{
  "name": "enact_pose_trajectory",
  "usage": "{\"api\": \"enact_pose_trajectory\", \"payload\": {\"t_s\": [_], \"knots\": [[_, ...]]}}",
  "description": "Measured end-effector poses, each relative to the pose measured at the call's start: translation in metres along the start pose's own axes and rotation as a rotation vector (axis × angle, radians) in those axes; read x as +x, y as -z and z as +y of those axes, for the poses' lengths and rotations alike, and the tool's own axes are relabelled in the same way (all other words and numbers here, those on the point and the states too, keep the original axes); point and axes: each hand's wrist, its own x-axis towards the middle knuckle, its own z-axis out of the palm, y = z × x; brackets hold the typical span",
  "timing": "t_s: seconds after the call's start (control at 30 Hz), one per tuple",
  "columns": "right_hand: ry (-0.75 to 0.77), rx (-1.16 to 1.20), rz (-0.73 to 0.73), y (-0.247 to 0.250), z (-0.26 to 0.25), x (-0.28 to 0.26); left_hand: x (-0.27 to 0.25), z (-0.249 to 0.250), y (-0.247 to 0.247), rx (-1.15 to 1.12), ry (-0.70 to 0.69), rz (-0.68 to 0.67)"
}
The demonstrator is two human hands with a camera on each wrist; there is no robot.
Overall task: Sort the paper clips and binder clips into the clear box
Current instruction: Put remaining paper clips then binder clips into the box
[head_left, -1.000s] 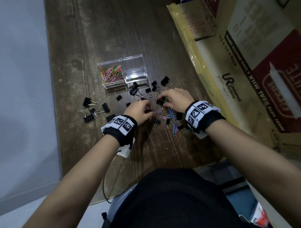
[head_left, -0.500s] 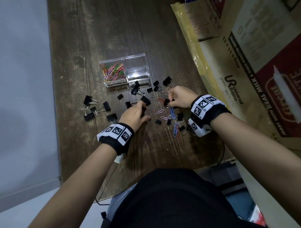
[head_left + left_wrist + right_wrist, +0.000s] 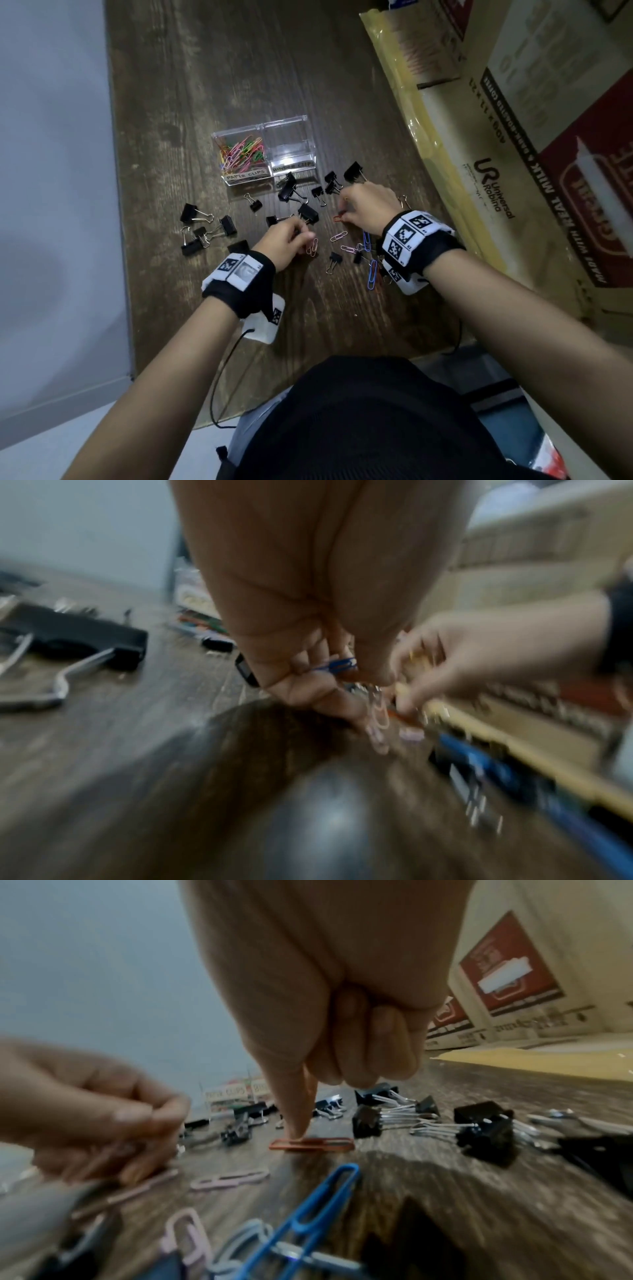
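The clear box has colourful paper clips in its left half; its right half holds nothing. Black binder clips and loose paper clips lie scattered in front of it. My left hand grips blue paper clips in curled fingers, and one fingertip touches a pink clip. My right hand presses its index fingertip on a red paper clip. Its other fingers are curled, and a bit of yellow clip shows among them.
Large cardboard boxes wall off the table's right side. More binder clips lie near the table's left edge. A long blue paper clip lies by my right wrist. A black cable hangs off the near edge.
My right hand left the black binder clip and shifted a little further away, onto the red paper clip. My left hand drew back toward me, onto the pink clips.
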Motion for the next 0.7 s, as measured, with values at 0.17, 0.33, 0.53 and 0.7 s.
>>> {"api": "enact_pose_trajectory", "payload": {"t_s": [0.17, 0.33, 0.53, 0.7], "knots": [[-0.034, 0.007, -0.156, -0.005, 0.001, 0.008, 0.003, 0.004, 0.02, -0.502, 0.109, 0.095], [-0.067, 0.515, -0.107, 0.04, -0.035, 0.03, 0.029, 0.016, 0.074, -0.747, 0.172, 0.392], [-0.021, 0.768, -0.082, 0.075, -0.107, 0.096, 0.075, 0.012, 0.139, -0.678, 0.197, 0.657], [-0.163, 0.746, -0.152, 0.064, -0.14, 0.131, 0.077, -0.011, 0.14, -0.526, 0.192, 0.642]]}}
